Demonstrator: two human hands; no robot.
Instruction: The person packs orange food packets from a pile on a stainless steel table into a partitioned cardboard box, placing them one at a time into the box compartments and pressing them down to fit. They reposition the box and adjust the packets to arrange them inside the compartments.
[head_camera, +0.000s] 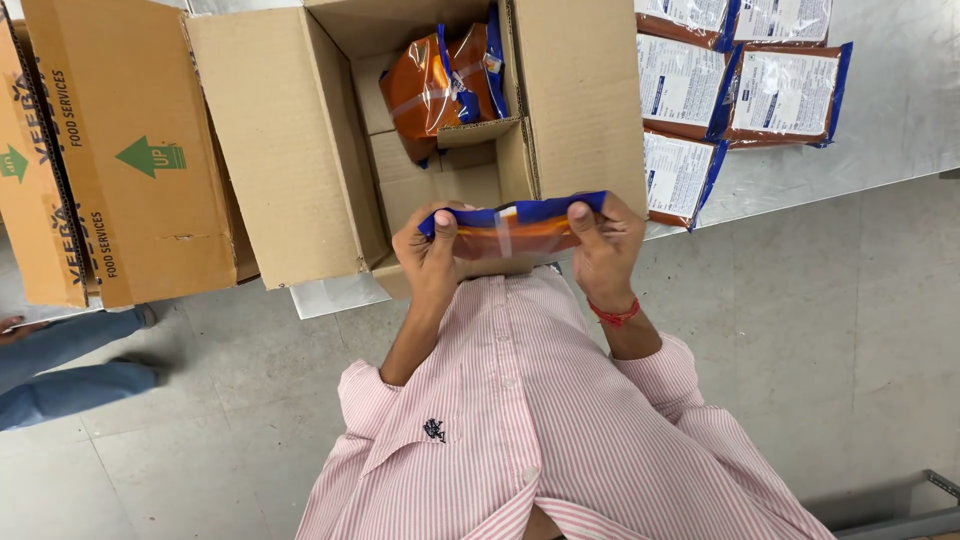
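The open cardboard box (300, 150) stands on the steel surface (890, 110) with its flaps spread; inside it two orange pouches (440, 85) with blue edges stand upright against the far wall, and the near part of the box floor is bare. A second cardboard box (120, 150), printed with green arrows, leans just beside it on the left. The person holds one orange and blue pouch (515, 228) level over the near edge of the open box, in front of the chest. The left hand (428, 250) pinches its left end, thumb on top, and the right hand (600, 245) pinches its right end. To the right of the box, five sealed pouches (740, 85) with white labels lie flat on the surface, overlapping one another. Another person's jeans-clad legs (70, 365) show at the left edge on the floor
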